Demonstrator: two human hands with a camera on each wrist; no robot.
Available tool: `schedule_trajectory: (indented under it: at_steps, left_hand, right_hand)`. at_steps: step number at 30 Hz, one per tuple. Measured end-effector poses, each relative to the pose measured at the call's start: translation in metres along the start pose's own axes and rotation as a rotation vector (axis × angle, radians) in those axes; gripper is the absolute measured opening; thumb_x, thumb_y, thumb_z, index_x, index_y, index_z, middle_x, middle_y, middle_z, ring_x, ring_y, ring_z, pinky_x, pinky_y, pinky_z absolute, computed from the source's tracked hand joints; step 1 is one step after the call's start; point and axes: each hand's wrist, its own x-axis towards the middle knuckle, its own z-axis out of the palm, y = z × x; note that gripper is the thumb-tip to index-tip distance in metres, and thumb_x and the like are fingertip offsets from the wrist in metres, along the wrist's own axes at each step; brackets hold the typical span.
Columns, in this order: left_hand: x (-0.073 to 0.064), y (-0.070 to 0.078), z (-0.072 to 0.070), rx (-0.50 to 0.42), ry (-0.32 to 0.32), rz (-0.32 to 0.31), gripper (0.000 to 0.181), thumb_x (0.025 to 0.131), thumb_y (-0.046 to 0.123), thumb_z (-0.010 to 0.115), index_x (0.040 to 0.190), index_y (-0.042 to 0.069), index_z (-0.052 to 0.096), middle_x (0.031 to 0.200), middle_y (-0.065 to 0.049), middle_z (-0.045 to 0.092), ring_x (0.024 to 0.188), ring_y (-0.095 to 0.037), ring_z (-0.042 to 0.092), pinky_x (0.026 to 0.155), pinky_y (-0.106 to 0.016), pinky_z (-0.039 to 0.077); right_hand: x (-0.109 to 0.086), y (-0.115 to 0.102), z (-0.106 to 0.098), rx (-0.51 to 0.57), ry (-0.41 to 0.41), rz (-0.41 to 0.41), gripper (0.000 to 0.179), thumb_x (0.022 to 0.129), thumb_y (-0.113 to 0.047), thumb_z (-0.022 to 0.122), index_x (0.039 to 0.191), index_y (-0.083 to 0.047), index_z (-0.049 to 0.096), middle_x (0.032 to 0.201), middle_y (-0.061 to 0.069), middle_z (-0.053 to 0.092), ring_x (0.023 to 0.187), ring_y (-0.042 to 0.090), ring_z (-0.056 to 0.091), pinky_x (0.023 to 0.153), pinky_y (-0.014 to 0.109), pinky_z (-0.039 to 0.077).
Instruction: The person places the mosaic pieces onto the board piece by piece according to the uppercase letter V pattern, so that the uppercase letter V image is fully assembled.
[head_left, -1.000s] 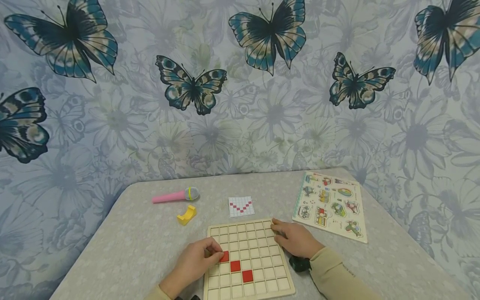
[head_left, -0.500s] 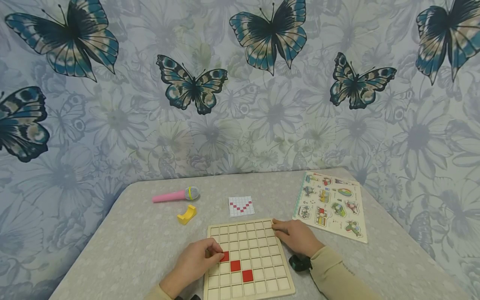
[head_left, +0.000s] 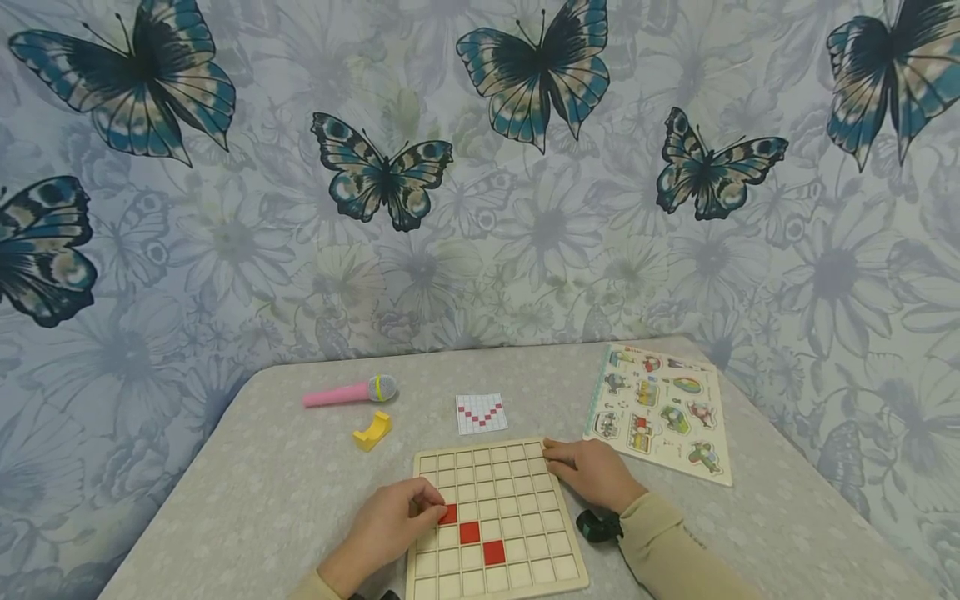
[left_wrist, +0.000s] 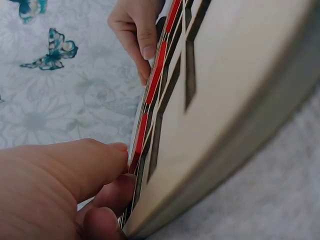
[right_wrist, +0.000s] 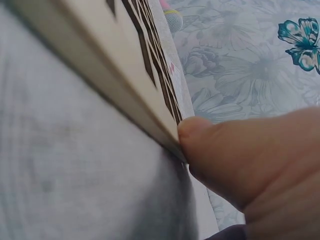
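Note:
In the head view a square wooden grid board (head_left: 525, 500) lies near the front of the table. Three red square tiles sit on it in a diagonal line, among them the middle tile (head_left: 469, 532) and the lowest tile (head_left: 493, 552). My left hand (head_left: 390, 518) pinches the uppermost red tile (head_left: 448, 514) at the board's left side, its thumb against the tile in the left wrist view. My right hand (head_left: 596, 473) grips the board's far right corner; its thumb (right_wrist: 200, 132) presses the edge in the right wrist view, where the other fingers are hidden.
Beyond the board lies a small pattern card (head_left: 482, 414) with red squares in a V. A pink toy microphone (head_left: 348, 392) and a yellow curved block (head_left: 372, 431) are at the back left. A picture puzzle board (head_left: 660, 412) lies at the right.
The camera view shifts very slightly. Between half a second and one second ago the right thumb drew in toward the board's edge; the left hand stays at the same tile.

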Motion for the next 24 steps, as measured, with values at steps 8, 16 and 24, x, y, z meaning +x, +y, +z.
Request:
schedule_trajectory:
  at_steps: [8,16,24]
  left_hand:
    - [0.002,-0.003,-0.012,-0.026,0.079,-0.052,0.005,0.097,0.03,0.073,0.097,0.025,0.071,0.08,0.014,0.065,0.06,-0.003,0.055,0.05,-0.024,0.046]
    - [0.007,-0.019,-0.042,0.104,0.118,-0.238,0.006,0.097,0.031,0.072,0.1,0.026,0.073,0.085,0.014,0.069,0.07,-0.006,0.059,0.059,-0.03,0.048]
    - [0.007,-0.042,-0.059,0.068,-0.017,-0.264,0.008,0.093,0.024,0.076,0.088,0.019,0.071,0.08,0.006,0.065,0.072,-0.013,0.056,0.064,-0.031,0.047]
  right_hand:
    - [0.0,-0.003,-0.003,-0.001,-0.019,0.013,0.032,0.101,-0.025,0.066,0.13,-0.012,0.072,0.141,0.003,0.065,0.115,0.031,0.07,0.097,0.051,0.053]
    - [0.002,0.002,-0.002,0.011,-0.044,0.006,0.033,0.103,-0.026,0.064,0.131,-0.011,0.071,0.143,0.003,0.064,0.079,0.011,0.073,0.089,0.048,0.057]
    - [0.002,0.004,-0.001,0.019,-0.042,0.001,0.033,0.102,-0.025,0.064,0.131,-0.011,0.071,0.143,0.003,0.064,0.078,0.011,0.073,0.091,0.05,0.056]
